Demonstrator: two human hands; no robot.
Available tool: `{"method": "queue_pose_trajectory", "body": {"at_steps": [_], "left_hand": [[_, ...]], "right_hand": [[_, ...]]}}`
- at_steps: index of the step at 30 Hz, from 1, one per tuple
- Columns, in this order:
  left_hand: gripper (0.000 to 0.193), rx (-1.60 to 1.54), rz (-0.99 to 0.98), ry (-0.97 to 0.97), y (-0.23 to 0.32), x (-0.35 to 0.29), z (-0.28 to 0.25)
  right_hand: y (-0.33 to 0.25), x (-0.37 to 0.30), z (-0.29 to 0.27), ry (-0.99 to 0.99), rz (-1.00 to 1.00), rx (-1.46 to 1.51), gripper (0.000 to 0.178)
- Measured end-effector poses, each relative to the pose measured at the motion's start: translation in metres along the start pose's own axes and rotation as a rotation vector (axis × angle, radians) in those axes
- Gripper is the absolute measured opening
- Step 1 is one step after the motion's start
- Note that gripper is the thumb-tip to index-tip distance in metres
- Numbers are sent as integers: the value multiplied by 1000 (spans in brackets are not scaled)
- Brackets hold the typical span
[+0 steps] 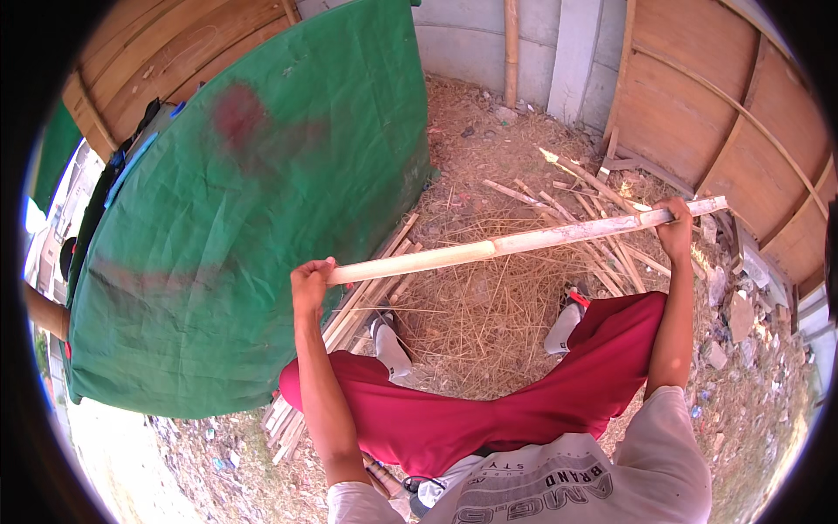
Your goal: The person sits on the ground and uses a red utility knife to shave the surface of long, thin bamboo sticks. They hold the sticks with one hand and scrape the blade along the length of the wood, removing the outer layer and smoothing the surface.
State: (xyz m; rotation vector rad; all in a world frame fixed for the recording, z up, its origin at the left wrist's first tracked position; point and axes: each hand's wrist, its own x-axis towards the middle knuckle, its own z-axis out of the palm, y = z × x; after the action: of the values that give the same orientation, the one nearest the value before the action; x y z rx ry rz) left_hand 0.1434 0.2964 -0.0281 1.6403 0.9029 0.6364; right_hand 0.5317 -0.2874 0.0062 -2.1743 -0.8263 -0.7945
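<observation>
A long, pale split bamboo strip (pixel 489 249), with a darker joint near its middle, stretches across in front of me above my knees, its right end a bit higher in the picture. My left hand (pixel 312 281) is closed around its left end. Near the other end, my right hand (pixel 676 229) grips the strip, and a short length sticks out past the fingers. Below it, straw-like bamboo shavings (pixel 476 319) cover the ground between my feet.
Several cut bamboo strips (pixel 349 319) lie beside my left leg, along a large green tarp (pixel 253 201). More bamboo pieces (pixel 611 249) are heaped ahead to the right. Wooden panels (pixel 690 96) and a grey wall (pixel 471 39) stand beyond; rubble (pixel 740 319) litters the right side.
</observation>
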Motion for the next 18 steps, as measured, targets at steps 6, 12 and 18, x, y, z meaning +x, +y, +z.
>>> {"method": "queue_pose_trajectory", "body": {"at_steps": [6,12,18], "left_hand": [[12,557,500,15,-11,-5,13],[21,260,257,-35,-23,3,13],[21,-100,112,-63,-24,2,12]], "right_hand": [[-9,2,-5,70,-55,-36,23],[-9,2,-6,32,-39,-21,23],[-4,0,-4,-8,-57,-32,22]]}}
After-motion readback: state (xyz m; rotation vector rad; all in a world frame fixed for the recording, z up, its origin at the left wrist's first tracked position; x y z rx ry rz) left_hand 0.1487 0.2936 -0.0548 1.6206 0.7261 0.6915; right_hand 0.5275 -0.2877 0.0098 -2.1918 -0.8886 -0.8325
